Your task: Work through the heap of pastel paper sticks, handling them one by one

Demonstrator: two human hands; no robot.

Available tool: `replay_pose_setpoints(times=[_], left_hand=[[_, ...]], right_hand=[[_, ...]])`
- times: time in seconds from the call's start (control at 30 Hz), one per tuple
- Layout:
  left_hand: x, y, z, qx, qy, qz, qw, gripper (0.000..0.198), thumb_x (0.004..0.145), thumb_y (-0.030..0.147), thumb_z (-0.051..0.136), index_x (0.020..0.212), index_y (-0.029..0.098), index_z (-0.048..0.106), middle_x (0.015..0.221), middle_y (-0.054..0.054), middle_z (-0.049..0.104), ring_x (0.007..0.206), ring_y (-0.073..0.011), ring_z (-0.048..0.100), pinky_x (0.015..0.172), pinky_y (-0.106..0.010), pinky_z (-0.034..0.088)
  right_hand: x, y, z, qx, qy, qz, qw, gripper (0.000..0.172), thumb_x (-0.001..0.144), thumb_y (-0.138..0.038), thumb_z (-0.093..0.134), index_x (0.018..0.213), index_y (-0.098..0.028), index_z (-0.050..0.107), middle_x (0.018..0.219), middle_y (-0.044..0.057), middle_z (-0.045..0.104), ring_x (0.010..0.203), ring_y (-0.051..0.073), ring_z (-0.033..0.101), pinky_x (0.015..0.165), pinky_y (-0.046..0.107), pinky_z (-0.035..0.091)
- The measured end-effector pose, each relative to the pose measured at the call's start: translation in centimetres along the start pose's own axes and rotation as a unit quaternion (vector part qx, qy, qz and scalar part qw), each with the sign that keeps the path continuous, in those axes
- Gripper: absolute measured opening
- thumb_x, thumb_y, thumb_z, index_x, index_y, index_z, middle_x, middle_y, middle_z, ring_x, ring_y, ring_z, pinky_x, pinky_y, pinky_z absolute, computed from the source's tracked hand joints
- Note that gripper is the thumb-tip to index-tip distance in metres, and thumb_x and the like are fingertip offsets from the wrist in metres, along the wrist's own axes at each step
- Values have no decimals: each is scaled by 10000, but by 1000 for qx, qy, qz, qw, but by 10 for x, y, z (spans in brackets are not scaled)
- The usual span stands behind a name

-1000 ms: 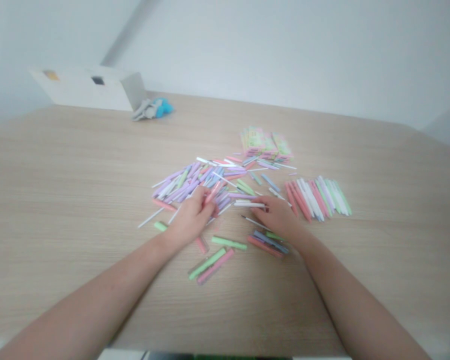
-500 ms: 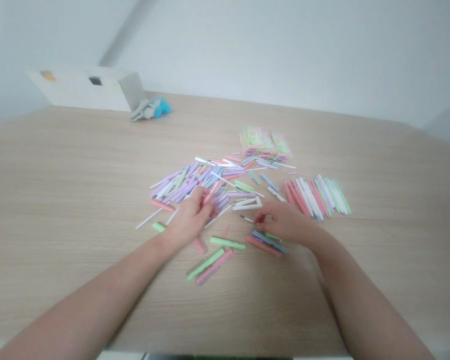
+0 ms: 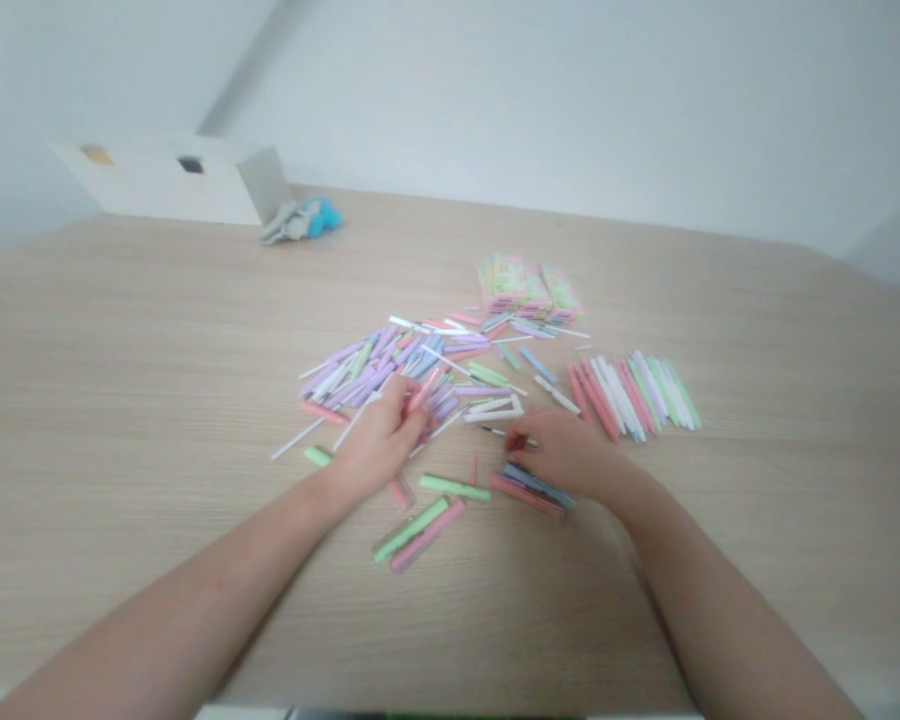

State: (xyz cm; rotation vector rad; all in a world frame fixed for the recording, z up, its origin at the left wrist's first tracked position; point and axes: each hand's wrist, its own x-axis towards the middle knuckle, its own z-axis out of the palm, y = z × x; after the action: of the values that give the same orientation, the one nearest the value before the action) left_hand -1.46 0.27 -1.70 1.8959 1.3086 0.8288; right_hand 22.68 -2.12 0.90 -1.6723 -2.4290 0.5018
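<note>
My left hand (image 3: 381, 432) is closed around a pink pen barrel (image 3: 426, 388) at the front right of a loose heap of pastel pen parts (image 3: 367, 365). My right hand (image 3: 562, 450) has its fingers curled together; a thin white pen refill with a dark tip (image 3: 493, 431) shows at the fingertips, and I cannot tell whether it is gripped. Just below that hand lie blue and red pen pieces (image 3: 529, 492) side by side. A small upright-looking pink piece (image 3: 474, 470) is between the hands, above a green barrel (image 3: 454, 488).
A row of pink, white, purple and green pens (image 3: 634, 395) lies to the right. Stacked colourful packs (image 3: 529, 287) stand behind the heap. Green and pink barrels (image 3: 420, 535) lie in front. A white box (image 3: 172, 180) and a grey-blue crumpled item (image 3: 304, 220) are at the back left.
The small pink piece now sits farther right. A green piece below my right hand no longer shows. The refill tip has shifted slightly right; my left hand is nearly still.
</note>
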Motion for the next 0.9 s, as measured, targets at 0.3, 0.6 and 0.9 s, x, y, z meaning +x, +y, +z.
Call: replay_pose_setpoints(times=[0.3,0.6,0.9], left_hand=[[-4,14,-3,-21,-58,42,997,169,877,277,437,850,185,576,733,13,558,679,-148,510,652,-255,382],[-5,14,-2,-159,-139,33,977,174,845,326,496,824,168,566,716,12,505,684,-132,485,607,-232,420],[-13,22,0,-148,-200,-40,968,296,824,479,532,838,184,540,612,54,361,452,-83,452,290,-165,414]], right_hand=[[0,-11,-4,30,36,17,999,98,737,-168,546,727,-169,644,765,51,686,720,177,599,639,271,399],[2,-37,-2,453,-63,29,889,89,832,-259,509,807,-176,528,564,-54,567,435,64,451,448,183,349],[1,-38,9,450,-59,30,890,75,795,-246,555,817,-174,566,636,-26,604,532,85,505,510,198,378]])
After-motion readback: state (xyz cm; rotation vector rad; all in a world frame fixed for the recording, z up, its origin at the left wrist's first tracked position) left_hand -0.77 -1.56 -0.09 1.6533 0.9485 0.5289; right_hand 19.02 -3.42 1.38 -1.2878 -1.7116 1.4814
